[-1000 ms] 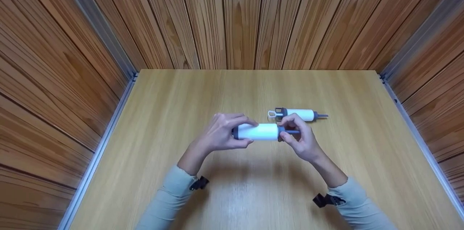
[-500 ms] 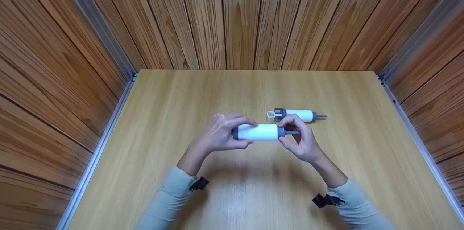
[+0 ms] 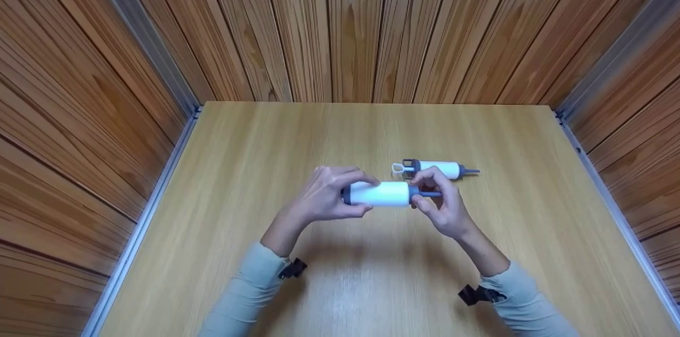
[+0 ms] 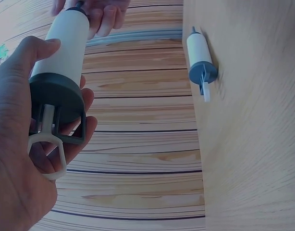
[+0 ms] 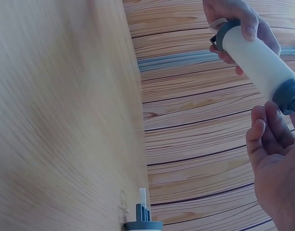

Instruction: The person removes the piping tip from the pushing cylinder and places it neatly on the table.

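Note:
Held level above the table is a white cylinder (image 3: 388,194) with dark grey end caps and a thin nozzle pointing right. My left hand (image 3: 332,193) grips its rear end, thumb on the near side and fingers on the far side. At the nozzle end, my right hand (image 3: 442,204) pinches the grey cap (image 3: 414,193) between thumb and fingers. In the left wrist view a white ring handle (image 4: 61,159) and a dark frame stick out of the rear cap (image 4: 58,91), beside the palm.
A second, similar white cylinder (image 3: 440,168) with a grey nozzle and pale ring handle lies on the table (image 3: 239,167), just behind my right hand. Wood-plank walls (image 3: 350,28) rise at the back and both sides, with metal rails (image 3: 159,183) along the side edges.
My right hand's thumb and fingertips have shifted slightly around the nozzle-end cap. The cylinder and my left hand have barely moved.

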The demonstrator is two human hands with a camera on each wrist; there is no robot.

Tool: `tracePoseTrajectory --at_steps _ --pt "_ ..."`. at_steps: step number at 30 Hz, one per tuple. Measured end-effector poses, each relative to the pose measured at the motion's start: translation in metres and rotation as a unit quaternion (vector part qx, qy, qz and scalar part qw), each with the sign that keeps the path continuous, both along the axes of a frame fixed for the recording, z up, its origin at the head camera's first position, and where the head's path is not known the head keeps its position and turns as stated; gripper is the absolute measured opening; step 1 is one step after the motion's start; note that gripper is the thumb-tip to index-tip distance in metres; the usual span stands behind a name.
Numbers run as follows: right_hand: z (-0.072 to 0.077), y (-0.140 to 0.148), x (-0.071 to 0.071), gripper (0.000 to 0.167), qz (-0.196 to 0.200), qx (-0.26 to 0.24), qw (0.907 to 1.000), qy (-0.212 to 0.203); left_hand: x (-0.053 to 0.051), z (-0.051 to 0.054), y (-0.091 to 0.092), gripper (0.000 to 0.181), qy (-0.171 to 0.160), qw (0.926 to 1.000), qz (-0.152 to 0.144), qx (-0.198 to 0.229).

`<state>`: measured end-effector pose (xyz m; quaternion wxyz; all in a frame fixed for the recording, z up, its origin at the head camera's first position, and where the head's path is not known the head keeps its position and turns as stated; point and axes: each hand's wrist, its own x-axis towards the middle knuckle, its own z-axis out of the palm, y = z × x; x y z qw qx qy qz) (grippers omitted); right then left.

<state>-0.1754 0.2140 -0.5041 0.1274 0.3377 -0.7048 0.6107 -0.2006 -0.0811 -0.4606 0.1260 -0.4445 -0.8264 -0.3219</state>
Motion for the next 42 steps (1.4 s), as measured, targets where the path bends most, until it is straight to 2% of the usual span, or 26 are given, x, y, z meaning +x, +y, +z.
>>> tracePoseTrajectory --at_steps 7,15,23,27,38,42 --pt "0.0004 -0.0002 0.0006 0.026 -0.006 0.001 1.0 0.004 0.0 0.0003 0.0002 0.038 0.0 1.0 0.0 0.001" --pt "-0.0009 0.0005 0.0017 0.038 0.003 -0.008 0.9999 0.012 -0.0007 0.0006 0.0004 0.038 0.002 1.0 -0.003 0.004" --pt "-0.003 0.0018 0.0025 0.041 0.021 -0.017 0.9996 0.012 0.0009 0.0001 0.0002 0.039 -0.019 0.9998 -0.005 -0.003" --pt "-0.0011 0.0021 0.0037 0.042 0.023 -0.016 0.9996 0.007 0.0012 0.0007 0.0001 0.039 -0.018 0.9998 -0.006 -0.003" --pt "0.0005 0.0005 0.0038 0.027 0.003 -0.005 0.9998 -0.017 0.0017 0.0001 -0.0003 0.039 -0.009 1.0 -0.003 -0.001" --pt "-0.0003 0.0 0.0038 0.024 0.001 -0.003 0.9999 -0.014 0.0015 -0.0009 -0.0002 0.038 -0.005 1.0 -0.005 0.003"
